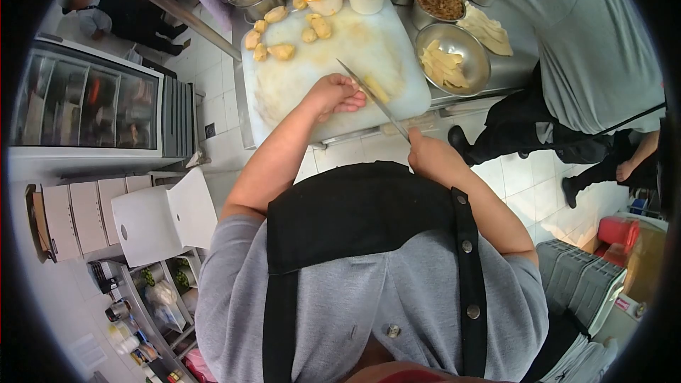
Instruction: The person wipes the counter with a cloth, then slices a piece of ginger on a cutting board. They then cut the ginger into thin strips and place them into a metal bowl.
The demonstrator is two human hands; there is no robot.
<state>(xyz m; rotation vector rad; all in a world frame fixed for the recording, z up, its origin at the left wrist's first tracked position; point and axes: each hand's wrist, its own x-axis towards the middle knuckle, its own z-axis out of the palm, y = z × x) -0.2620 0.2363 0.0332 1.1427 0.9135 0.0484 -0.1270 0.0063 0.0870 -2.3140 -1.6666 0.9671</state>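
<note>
My right hand (431, 154) is wrapped round the handle of a long knife (383, 108), whose blade points up and left over the white cutting board (284, 99). Close to the blade's left side is my left hand (338, 96), its fingers curled; whether they hold anything is hidden. Pale yellow slices (377, 89) lie on the board just right of the blade. Several peeled yellowish pieces (281, 52) rest at the board's upper left. Right of the board, a metal bowl (479, 64) holds pale yellow slices (443, 64).
White tubs of orange (323, 6) and yellow (367, 3) contents stand at the board's far edge. A metal bowl of brown chopped food (438, 3) is at the back right. A co-worker in a grey shirt (567, 35) leans in from the right, one arm over the far containers.
</note>
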